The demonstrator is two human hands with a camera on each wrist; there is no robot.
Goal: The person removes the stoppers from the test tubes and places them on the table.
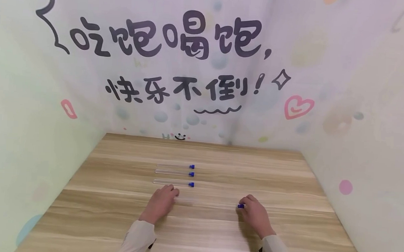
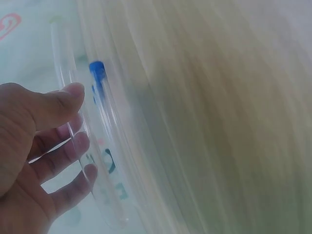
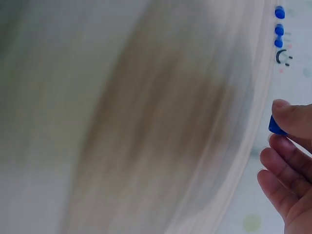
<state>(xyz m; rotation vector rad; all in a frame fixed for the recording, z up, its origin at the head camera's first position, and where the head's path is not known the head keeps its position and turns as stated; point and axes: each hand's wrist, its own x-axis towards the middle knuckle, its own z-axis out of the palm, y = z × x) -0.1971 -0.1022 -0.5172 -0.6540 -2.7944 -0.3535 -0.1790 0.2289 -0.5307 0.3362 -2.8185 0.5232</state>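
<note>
My left hand (image 1: 160, 204) pinches a clear test tube (image 2: 108, 200) between thumb and fingers. No cap shows on this tube in the left wrist view. In my right hand (image 1: 256, 215), a small blue cap (image 3: 276, 126) is pinched between thumb and index finger. The hands are well apart, each low over the table. Three clear tubes with blue caps lie side by side beyond the left hand: a near one (image 1: 172, 182), a middle one (image 1: 173, 172) and a far one (image 1: 173, 166). Their capped ends all point right.
The wooden table (image 1: 211, 231) has a striped grain. Behind it stands a pale wall (image 1: 202, 122) with dark lettering, and side walls (image 1: 367, 148) flank the table.
</note>
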